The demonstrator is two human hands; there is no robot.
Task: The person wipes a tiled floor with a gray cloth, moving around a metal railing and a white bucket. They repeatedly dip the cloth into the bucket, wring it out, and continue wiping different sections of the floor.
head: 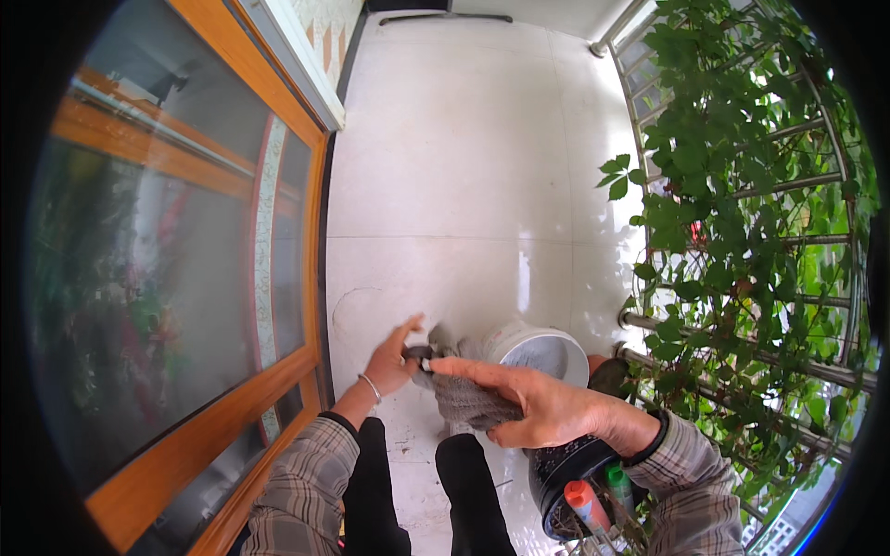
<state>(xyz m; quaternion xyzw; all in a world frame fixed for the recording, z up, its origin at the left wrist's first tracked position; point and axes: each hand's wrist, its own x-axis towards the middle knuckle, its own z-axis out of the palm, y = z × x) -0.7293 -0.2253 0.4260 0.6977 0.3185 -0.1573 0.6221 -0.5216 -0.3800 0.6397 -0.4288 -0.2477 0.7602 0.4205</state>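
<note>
My left hand (389, 365), with a bracelet at its wrist, is at a small dark curved object (417, 352) that I cannot identify; its index finger points away from it. Bunched grey cloth (469, 403), knit or towelling, hangs between the thumb and fingers of my right hand (542, 404). The fingertips of that hand reach to the dark object, so both hands meet there. Just beyond the cloth stands a white plastic bucket (502, 339) with greyish contents. My right hand and the cloth hide part of it.
Pale floor tiles (452, 174) stretch ahead. On the left is a wood-framed glass door (316, 278). Metal railings (799, 184) covered in a leafy vine (723, 208) line the right. A black planter (546, 479) near my right arm holds a red bottle (586, 504) and a green bottle (617, 479).
</note>
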